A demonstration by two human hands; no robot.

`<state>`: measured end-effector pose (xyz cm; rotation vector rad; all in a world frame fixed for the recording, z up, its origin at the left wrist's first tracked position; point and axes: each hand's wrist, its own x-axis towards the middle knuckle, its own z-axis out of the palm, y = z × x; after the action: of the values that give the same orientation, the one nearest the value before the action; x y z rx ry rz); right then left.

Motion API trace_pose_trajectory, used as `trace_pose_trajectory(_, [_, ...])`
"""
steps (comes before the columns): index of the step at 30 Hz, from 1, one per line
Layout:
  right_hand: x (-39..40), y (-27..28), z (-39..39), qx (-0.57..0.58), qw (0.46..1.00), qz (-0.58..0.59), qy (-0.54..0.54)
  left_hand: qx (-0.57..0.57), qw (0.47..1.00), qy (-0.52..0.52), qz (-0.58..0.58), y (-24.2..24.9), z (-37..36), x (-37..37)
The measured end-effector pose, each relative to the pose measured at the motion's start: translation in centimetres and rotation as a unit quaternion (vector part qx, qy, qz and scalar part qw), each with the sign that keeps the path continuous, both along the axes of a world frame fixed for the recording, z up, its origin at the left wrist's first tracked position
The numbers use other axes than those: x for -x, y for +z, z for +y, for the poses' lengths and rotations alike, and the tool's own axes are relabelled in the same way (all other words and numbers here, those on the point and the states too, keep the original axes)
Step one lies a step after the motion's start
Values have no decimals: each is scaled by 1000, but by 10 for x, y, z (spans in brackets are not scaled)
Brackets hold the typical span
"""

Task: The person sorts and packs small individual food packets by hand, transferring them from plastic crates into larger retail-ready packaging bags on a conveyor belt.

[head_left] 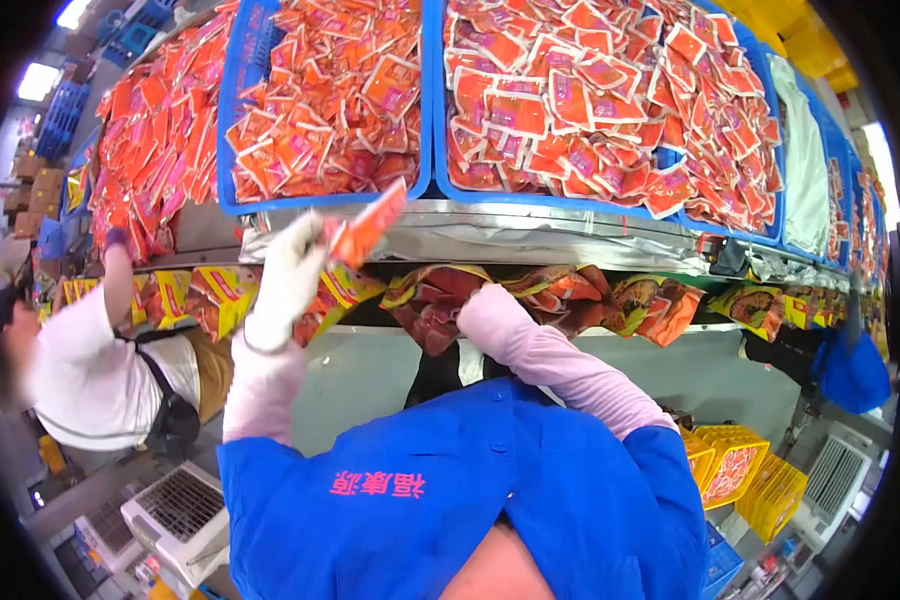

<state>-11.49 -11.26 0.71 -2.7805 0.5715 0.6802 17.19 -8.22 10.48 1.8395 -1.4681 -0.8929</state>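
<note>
My left hand (293, 262), in a white glove, is raised at the front edge of the blue crates. Its fingers are closed on an orange-red sachet (370, 230), which is smeared by motion. Lower down, my right hand (478, 302) rests against an open yellow and brown printed bag (432, 312). The bag hides the fingers of that hand. In front of me, a blue crate (428, 100) is heaped with orange-red sachets (320, 100). A second blue crate (610, 208) on its right holds more of the same sachets.
Several printed bags (650, 305) hang in a row below the metal ledge (490, 232). At the left, a co-worker in a white shirt (95, 375) reaches toward a sachet pile (160, 130). Yellow crates (735, 460) stand behind at the lower right, near a blue bag (852, 370).
</note>
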Motion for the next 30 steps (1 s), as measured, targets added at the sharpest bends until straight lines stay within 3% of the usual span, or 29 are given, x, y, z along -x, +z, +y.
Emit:
trace_pose_trajectory(1, [-4,-3,-2,1,1000,1,-7,28,987,34,156,0,24,17])
trace_pose_trajectory(2, [-6,6,-6,-16,1000,-1,5,-26,973,73,216,1,45,29])
trace_pose_trajectory(5, [-10,10,-10,-34,999,-11,28,-31,965,54,254,-15,81,64])
trace_pose_trajectory(7, [-12,-1,-3,-23,999,-41,18,-6,996,-12,83,-36,82,77])
trace_pose_trajectory(8, [-20,16,-4,-41,998,14,53,58,993,-88,-60,-56,79,74])
trace_pose_trajectory(10, [-27,15,-1,-45,996,-10,81,-147,907,-240,-313,-78,66,85])
trace_pose_trajectory(11, [-32,12,1,-58,995,-13,82,-252,826,-310,-397,-97,58,97])
trace_pose_trajectory(14, [-49,18,6,-64,994,-14,89,-299,774,-349,-435,-153,27,113])
trace_pose_trajectory(15, [-53,20,5,-77,993,-11,92,-292,809,-336,-383,-142,19,106])
trace_pose_trajectory(17, [-56,31,-15,-91,992,-62,63,-249,805,-323,-431,-170,29,82])
trace_pose_trajectory(18, [-42,55,-37,-94,966,-237,-26,-233,811,-305,-442,-177,32,74])
trace_pose_trajectory(19, [-28,74,-63,-99,902,-406,-111,-276,834,-201,-433,-177,34,71])
trace_pose_trajectory(20, [-32,72,-91,-58,879,-381,-280,-245,862,-155,-416,-147,39,68])
trace_pose_trajectory(21, [-37,76,-119,-68,808,-397,-430,-216,885,-109,-397,-108,45,65])
trace_pose_trajectory(22, [-40,49,-157,-75,802,-371,-461,-218,884,-108,-398,-96,52,56])
trace_pose_trajectory(24, [-54,13,-193,-101,812,-337,-466,-93,883,-208,-411,-77,64,33])
trace_pose_trajectory(26, [-59,-6,-200,-123,825,-325,-446,-55,909,-158,-381,-41,70,22])
trace_pose_trajectory(28, [-47,-38,-196,53,794,-364,-484,-24,932,-86,-353,-16,74,11])
trace_pose_trajectory(29, [-38,-9,-179,46,788,-323,-522,5,940,-41,-338,-4,73,7])
trace_pose_trajectory(30, [-22,-14,-175,8,773,-397,-495,24,958,-40,-282,12,72,7])
